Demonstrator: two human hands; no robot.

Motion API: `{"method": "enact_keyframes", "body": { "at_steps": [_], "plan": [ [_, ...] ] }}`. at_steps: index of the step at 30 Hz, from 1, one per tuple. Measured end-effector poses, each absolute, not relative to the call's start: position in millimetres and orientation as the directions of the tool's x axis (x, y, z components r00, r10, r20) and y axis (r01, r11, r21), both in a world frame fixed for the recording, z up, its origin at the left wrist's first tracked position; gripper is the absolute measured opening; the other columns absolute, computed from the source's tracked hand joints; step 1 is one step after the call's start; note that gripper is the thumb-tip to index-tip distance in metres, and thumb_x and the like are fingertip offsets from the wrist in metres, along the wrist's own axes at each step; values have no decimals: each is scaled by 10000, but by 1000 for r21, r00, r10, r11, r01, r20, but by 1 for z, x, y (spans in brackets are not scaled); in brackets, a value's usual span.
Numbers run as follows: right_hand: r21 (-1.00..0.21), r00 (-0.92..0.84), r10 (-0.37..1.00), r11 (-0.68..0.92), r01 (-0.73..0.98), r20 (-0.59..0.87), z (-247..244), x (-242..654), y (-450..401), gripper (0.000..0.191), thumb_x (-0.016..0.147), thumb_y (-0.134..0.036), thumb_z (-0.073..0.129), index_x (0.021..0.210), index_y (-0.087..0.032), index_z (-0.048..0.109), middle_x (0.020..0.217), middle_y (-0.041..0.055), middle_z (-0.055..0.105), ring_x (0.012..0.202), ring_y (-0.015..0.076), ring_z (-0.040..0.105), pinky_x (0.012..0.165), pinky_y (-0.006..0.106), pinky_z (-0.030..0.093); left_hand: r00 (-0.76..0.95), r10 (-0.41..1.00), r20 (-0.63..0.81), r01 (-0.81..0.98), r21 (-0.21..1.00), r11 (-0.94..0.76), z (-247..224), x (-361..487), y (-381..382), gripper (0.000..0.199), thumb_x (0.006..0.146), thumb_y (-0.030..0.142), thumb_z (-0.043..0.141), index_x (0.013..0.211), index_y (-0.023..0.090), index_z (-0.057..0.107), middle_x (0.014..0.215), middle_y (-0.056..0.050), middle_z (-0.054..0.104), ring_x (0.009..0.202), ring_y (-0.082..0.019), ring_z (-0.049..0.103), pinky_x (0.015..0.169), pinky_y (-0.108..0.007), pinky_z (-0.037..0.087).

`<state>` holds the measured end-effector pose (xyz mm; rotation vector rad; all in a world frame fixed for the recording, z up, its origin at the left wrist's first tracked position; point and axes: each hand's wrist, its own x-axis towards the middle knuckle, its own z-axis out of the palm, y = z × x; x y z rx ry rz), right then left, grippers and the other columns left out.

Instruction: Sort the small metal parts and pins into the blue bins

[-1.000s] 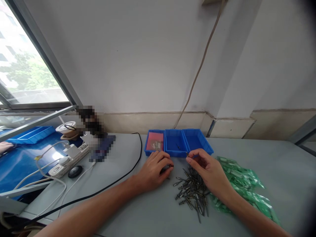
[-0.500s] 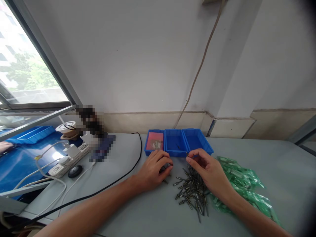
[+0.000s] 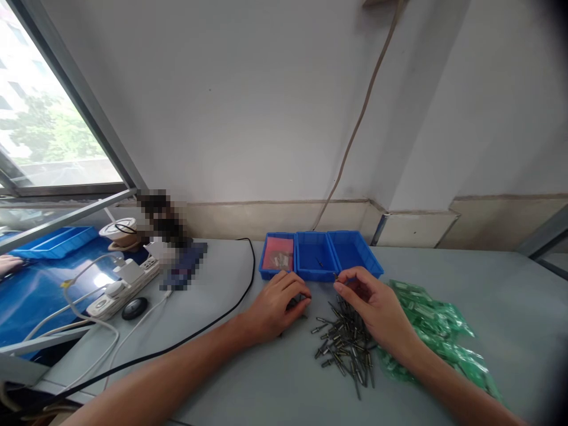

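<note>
Several metal pop rivets [image 3: 348, 340] lie in a loose heap on the grey table, most of them below and left of my right hand. My right hand [image 3: 370, 299] pinches a single small rivet [image 3: 336, 276] between thumb and index finger, close to the front edge of the blue bins. To the left of the heap, my left hand [image 3: 281, 305] is curled with thumb and fingers closed around a few rivets, mostly hidden by the hand. One rivet lies inside the middle blue bin [image 3: 313, 242].
The left blue bin [image 3: 262, 266] holds a red card and a clear bag. The right bin [image 3: 355, 251] adjoins the middle one. Green plastic packets [image 3: 437, 316] lie right of the heap. A black cable [image 3: 208, 322], mouse [image 3: 135, 308] and power strip [image 3: 128, 290] are at left.
The rivet ends showing beneath my left hand have shifted, and fewer stick out below its thumb. My right hand keeps its pinch in nearly the same place.
</note>
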<state>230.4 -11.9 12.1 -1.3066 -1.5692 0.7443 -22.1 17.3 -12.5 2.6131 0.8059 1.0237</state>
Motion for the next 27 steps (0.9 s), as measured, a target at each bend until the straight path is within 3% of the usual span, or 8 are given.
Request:
{"method": "enact_keyframes", "body": {
  "at_steps": [15, 27],
  "plan": [
    [-885, -2, 964, 244, 397, 265, 9, 232, -11, 227, 962, -485, 703, 948, -259, 689, 888, 14, 712, 749, 203, 617, 700, 327, 470, 578, 602, 551, 395, 456, -797, -16, -22, 20, 71, 1087, 233, 594, 1072, 194, 652, 991, -43, 713, 924, -195, 580, 875, -317, 491],
    [-895, -17, 967, 242, 374, 255, 8, 231, -12, 227, 970, -482, 702, 948, -257, 687, 882, 13, 695, 757, 205, 601, 711, 329, 460, 582, 578, 572, 390, 426, -816, -17, -21, 20, 28, 1041, 175, 615, 1047, 196, 633, 1025, -47, 712, 926, -191, 610, 891, -328, 500]
  ]
}}
